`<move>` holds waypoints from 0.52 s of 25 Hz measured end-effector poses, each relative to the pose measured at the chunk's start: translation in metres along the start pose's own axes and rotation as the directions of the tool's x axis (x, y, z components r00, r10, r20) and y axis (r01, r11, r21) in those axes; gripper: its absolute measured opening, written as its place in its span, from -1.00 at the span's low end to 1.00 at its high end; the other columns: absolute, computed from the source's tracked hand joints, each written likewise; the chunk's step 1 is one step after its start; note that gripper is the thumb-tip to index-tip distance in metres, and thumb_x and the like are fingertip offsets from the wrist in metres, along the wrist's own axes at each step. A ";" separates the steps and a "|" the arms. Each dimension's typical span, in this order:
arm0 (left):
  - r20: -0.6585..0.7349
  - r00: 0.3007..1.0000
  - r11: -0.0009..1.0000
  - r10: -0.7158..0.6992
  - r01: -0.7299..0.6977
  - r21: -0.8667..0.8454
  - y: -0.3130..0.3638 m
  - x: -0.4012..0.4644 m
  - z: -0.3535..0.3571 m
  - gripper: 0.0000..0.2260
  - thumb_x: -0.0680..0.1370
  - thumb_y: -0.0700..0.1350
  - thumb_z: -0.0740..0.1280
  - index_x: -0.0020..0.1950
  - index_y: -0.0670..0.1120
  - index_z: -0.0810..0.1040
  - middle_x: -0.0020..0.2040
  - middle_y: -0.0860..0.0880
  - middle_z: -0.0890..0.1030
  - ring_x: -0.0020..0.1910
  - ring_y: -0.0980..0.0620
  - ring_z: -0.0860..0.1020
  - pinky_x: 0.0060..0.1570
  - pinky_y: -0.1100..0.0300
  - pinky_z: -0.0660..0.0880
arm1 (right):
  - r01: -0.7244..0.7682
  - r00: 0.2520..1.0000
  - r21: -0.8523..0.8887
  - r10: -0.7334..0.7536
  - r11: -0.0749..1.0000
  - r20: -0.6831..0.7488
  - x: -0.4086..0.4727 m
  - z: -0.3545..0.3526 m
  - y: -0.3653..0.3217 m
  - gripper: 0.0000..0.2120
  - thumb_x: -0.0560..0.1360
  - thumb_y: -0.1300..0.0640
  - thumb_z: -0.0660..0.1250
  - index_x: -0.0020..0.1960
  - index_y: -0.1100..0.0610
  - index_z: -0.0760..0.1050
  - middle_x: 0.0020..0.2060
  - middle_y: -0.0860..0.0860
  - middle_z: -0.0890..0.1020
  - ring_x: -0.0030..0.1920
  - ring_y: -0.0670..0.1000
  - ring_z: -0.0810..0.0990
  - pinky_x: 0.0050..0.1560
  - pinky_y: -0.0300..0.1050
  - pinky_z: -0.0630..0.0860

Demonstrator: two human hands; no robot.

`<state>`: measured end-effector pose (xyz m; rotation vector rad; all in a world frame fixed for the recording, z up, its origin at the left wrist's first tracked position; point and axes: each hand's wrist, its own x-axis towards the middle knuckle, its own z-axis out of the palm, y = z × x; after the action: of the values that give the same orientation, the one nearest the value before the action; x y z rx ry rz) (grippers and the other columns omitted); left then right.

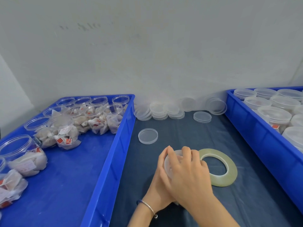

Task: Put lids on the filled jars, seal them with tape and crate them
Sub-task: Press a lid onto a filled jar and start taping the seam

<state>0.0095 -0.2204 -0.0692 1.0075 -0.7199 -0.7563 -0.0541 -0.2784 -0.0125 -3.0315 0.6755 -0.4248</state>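
A clear plastic jar with a lid (170, 163) stands on the dark cloth in front of me, mostly covered by my hands. My right hand (188, 172) lies over its top with fingers curled round the lid. My left hand (161, 174) grips the jar's left side from below the right hand. A roll of clear tape (219, 167) lies flat just right of the jar. One loose lid (148, 135) lies beyond the jar. Open filled jars (91, 115) stand in the left blue crate (114, 154).
Stacks of clear lids (165, 110) line the wall at the back of the cloth. The right blue crate (255, 128) holds several lidded jars (273, 115). A grey wall rises behind everything.
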 end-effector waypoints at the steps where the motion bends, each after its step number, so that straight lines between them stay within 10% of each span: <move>1: 0.060 0.992 0.991 0.107 -0.111 0.078 0.007 -0.001 -0.005 -0.62 0.63 -0.03 0.03 0.43 0.25 0.27 0.33 0.30 0.43 0.33 0.30 0.36 0.28 0.41 0.27 | -0.014 0.999 -0.016 0.015 1.000 0.040 0.000 -0.006 0.001 -0.34 0.35 -0.26 0.08 0.32 0.05 0.49 -0.04 0.16 0.55 -0.11 0.16 0.52 -0.27 -0.05 0.49; 4: 0.105 0.986 0.918 0.128 -0.158 0.363 0.001 0.003 -0.013 -0.47 0.54 -0.13 0.33 0.36 0.32 0.26 0.24 0.26 0.52 0.21 0.26 0.50 0.12 0.40 0.44 | 0.219 0.955 0.101 -0.235 0.970 0.184 0.000 -0.017 0.032 -0.24 0.36 -0.35 -0.17 0.52 -0.15 -0.02 0.44 0.00 0.15 0.34 0.08 0.22 0.22 -0.09 0.37; 6: -0.071 0.994 0.890 0.081 -0.040 0.454 -0.011 0.002 -0.013 -0.19 0.28 -0.14 0.55 0.37 0.24 0.18 0.25 0.23 0.50 0.20 0.25 0.51 0.12 0.38 0.45 | 0.254 0.942 0.112 -0.272 0.961 0.196 -0.002 -0.023 0.045 -0.34 0.45 -0.35 -0.10 0.51 -0.22 -0.09 0.44 -0.10 0.12 0.32 0.03 0.23 0.18 -0.13 0.36; 9: -0.035 0.999 0.978 -0.018 0.025 0.205 0.005 0.007 0.000 -0.77 0.52 0.04 0.33 0.17 0.18 0.57 0.07 0.16 0.64 0.08 0.18 0.60 0.03 0.31 0.51 | 0.228 0.971 -0.080 -0.221 0.970 0.089 -0.003 -0.018 0.035 -0.28 0.43 -0.35 -0.27 0.54 -0.12 -0.01 0.34 0.04 0.33 0.23 0.08 0.38 0.18 -0.04 0.36; 13: -0.138 0.989 0.990 -0.043 0.060 0.126 0.006 0.014 0.007 -0.70 0.40 0.11 0.36 -0.01 -0.05 0.64 -0.12 -0.10 0.62 -0.06 -0.05 0.62 -0.04 0.09 0.52 | 0.327 0.931 0.002 -0.322 0.945 0.169 0.003 -0.012 0.041 -0.30 0.41 -0.36 -0.34 0.52 -0.21 -0.08 0.42 -0.01 0.16 0.48 -0.01 0.06 0.46 0.11 0.05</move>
<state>0.0130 -0.2330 -0.0591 1.1882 -0.6335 -0.6851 -0.0717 -0.3168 -0.0025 -3.1599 0.1698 -0.1578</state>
